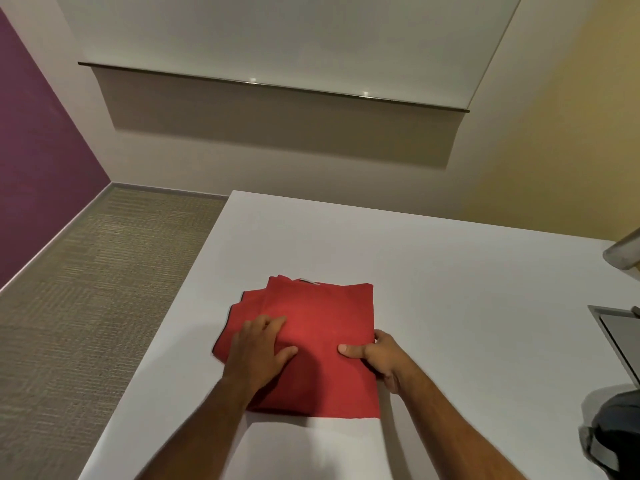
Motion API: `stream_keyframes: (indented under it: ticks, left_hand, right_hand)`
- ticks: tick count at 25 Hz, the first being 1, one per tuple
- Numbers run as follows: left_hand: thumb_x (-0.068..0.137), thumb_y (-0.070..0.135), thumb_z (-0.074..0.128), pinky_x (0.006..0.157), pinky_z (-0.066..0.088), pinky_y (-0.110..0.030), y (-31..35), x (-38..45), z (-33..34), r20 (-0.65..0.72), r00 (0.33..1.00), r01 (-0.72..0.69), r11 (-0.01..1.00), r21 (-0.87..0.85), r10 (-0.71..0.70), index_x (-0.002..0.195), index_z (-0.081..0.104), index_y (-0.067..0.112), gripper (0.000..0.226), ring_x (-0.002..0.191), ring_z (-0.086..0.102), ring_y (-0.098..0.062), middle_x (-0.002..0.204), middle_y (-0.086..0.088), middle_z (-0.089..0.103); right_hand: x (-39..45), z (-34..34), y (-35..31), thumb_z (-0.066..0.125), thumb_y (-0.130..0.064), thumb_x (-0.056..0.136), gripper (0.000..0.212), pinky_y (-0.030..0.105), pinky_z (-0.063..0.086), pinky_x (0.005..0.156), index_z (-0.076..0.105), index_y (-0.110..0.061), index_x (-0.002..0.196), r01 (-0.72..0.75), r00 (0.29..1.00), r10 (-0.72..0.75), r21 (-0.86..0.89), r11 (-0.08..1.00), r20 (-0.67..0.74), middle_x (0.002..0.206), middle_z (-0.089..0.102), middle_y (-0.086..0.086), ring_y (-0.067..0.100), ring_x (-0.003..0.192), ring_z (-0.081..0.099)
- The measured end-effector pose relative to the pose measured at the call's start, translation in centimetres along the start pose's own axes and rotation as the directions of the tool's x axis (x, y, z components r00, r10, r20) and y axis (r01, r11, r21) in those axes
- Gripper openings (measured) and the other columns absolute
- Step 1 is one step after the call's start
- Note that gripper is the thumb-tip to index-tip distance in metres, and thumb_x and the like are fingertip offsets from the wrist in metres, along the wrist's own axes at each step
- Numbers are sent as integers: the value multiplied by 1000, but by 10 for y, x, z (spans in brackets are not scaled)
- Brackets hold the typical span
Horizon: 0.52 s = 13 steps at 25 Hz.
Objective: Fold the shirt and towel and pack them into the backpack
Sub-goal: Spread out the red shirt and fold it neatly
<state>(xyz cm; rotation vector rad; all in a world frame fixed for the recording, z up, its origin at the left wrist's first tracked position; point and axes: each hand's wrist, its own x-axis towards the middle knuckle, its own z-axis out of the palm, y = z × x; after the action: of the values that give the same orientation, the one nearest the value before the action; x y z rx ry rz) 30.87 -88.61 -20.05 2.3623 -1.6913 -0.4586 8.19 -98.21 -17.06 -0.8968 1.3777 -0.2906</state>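
1. Item: red fabric shirt (322, 327), folded to a flat rectangle with dark trim at its left layers; it lies on the white table (450, 289) near the left edge, toward the near side.
2. Left hand (258, 355): laid flat on the shirt's left half, fingers straight, pressing, not grasping.
3. Right hand (375, 358): grip pinches the shirt's right edge, thumb on top, fingers tucked under.
4. Risk: lifting by that single edge could let the loose left layers slide and the fold spring open; the stack also sits close to the table's left edge.
5. Obscured: a dark rounded object (616, 431) at the right edge is cut off, possibly the backpack; no towel can be made out.
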Motion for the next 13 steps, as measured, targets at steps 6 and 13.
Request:
stream_keyframes:
  ticks: [6,13]
  left_hand:
    - [85,67,53,99,40,-41,12,2,5,0,999,40,997,65,-40,146,39,30,73,124,45,-26,140,0,47]
    - [68,89,47,99,49,-39,48,7,-16,235,954,298,672,-678,-186,99,67,27,72,98,66,-17,102,3,69]
  right_hand:
    - [3,10,-13,74,7,67,49,48,58,83,65,-11,111,56,998,-56,10,998,-20,98,75,8,30,88,73]
    - [-38,-9,-96,71,-12,69,49,32,55,79,63,-25,115,258,925,-380,-773,579,24,103,71,4,26,92,66]
